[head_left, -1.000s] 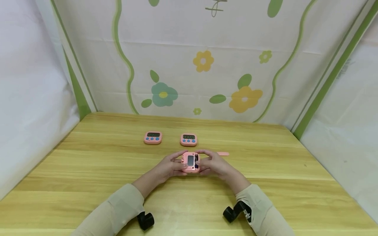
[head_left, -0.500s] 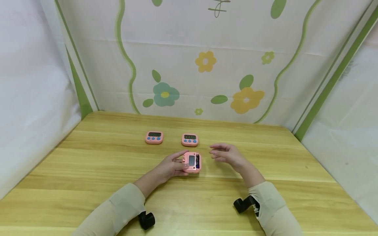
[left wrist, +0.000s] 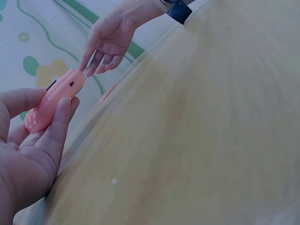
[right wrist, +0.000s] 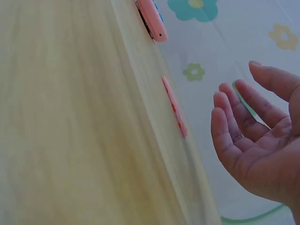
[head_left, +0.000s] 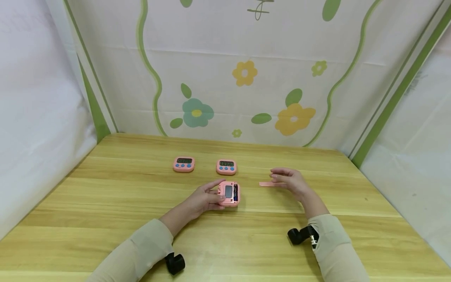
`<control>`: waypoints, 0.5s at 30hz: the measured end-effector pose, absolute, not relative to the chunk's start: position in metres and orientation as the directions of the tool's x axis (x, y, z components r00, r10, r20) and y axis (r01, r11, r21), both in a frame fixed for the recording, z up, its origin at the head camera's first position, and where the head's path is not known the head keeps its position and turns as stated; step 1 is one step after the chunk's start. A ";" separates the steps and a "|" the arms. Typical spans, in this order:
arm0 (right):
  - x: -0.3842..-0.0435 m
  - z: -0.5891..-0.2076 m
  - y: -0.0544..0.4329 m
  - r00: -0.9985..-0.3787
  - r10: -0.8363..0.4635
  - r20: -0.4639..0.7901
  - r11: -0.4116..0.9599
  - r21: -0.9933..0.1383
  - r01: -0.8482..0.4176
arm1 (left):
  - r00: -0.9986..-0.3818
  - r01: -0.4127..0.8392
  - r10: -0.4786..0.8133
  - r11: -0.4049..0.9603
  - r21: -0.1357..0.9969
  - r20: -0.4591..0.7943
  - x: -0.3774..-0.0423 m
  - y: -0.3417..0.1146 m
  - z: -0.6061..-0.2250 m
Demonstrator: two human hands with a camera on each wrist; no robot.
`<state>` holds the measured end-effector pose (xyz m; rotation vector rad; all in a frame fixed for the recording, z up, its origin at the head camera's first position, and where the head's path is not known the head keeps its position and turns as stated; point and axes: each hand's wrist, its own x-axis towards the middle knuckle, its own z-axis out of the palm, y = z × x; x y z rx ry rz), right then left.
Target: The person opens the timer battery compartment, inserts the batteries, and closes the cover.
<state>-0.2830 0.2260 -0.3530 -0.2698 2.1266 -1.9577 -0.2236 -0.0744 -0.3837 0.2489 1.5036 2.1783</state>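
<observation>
My left hand grips a pink digital timer between thumb and fingers, its back facing up. A battery slot along its right side stands uncovered, with what looks like a battery inside. In the left wrist view the timer appears edge-on, held above the table. My right hand hovers to the right, fingers loosely bent and holding nothing. Just below it lies a slim pink battery cover, partly hidden by the fingers in the head view. The right wrist view shows a gap between hand and cover.
Two more pink timers with blue buttons stand farther back, one at the left and one near the middle. All rest on a wooden table. A white flower-print cloth rises behind the table, with white cloth at both sides.
My right hand has let go of the timer's right side and moved right, first off the timer, then over beside the battery cover. The left hand and timer stay nearly still.
</observation>
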 end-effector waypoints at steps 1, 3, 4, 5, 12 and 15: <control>-0.284 -0.355 0.228 -0.956 -0.287 -0.056 0.096 -0.995 0.030 | -0.870 -0.279 0.479 -0.281 0.918 -0.118 -0.224 -0.074 -0.384; -0.287 -0.358 0.232 -0.961 -0.267 -0.073 0.123 -0.992 0.041 | -0.872 -0.278 0.475 -0.278 0.920 -0.120 -0.224 -0.074 -0.384; -0.288 -0.360 0.233 -0.964 -0.250 -0.087 0.136 -0.989 0.054 | -0.873 -0.276 0.473 -0.275 0.921 -0.120 -0.224 -0.074 -0.383; -0.289 -0.362 0.235 -0.967 -0.233 -0.101 0.155 -0.986 0.065 | -0.874 -0.275 0.470 -0.272 0.922 -0.122 -0.224 -0.074 -0.383; -0.295 -0.376 0.242 -0.980 -0.139 -0.139 0.233 -0.967 0.104 | -0.882 -0.271 0.453 -0.260 0.927 -0.131 -0.224 -0.072 -0.381; -0.295 -0.380 0.245 -0.984 -0.124 -0.126 0.289 -0.954 0.086 | -0.879 -0.275 0.458 -0.255 0.927 -0.134 -0.224 -0.070 -0.381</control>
